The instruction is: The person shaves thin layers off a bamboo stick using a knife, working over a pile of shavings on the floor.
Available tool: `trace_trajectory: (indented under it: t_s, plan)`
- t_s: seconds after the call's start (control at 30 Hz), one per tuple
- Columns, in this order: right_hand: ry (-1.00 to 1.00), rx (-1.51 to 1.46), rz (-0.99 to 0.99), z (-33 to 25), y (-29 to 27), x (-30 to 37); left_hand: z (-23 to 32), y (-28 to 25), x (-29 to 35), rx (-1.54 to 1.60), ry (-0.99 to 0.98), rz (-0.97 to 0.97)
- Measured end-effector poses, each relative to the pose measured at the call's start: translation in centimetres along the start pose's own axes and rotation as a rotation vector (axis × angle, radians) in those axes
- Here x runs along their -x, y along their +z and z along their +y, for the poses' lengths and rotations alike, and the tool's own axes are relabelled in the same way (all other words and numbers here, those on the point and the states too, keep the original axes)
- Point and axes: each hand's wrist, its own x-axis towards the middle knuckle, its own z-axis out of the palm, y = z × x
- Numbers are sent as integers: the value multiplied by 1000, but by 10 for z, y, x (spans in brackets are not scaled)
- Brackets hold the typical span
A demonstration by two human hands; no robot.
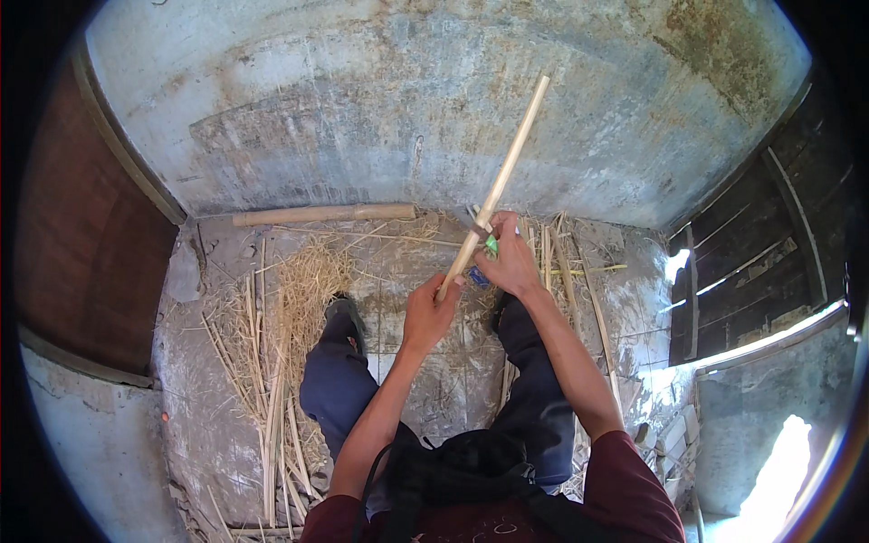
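A long pale strip, apparently split bamboo [514, 156], slants up and to the right in front of me. My left hand [429, 312] is closed around its lower end. My right hand [510, 261] is closed beside the strip's middle. A narrow dark, blade-like piece [481, 232] crosses the strip there, next to a bright green bit [491, 244] at my right fingers. What the right fingers grip is mostly hidden, and the tool's kind is unclear.
A thick bamboo pole [324, 214] lies along the wall foot. Shavings [312, 271] and long strips [272, 398] litter the floor at left; more strips [593, 299] lie at right. A small blue object [477, 276] is between my feet. Dark plank boards [751, 262] stand at right.
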Motion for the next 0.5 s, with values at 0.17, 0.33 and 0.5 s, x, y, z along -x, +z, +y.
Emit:
trace_trajectory:
  t_s: [0.17,0.33,0.5]
  plan:
    - [-210,-107,-65,-14,0,19,-11,-8,-7,59,-52,50]
    - [-258,-107,-141,-22,-1,20,-18,-8,-10,80,-24,53]
    - [-256,-53,-145,-29,-6,22,-15,-10,-7,76,-22,46]
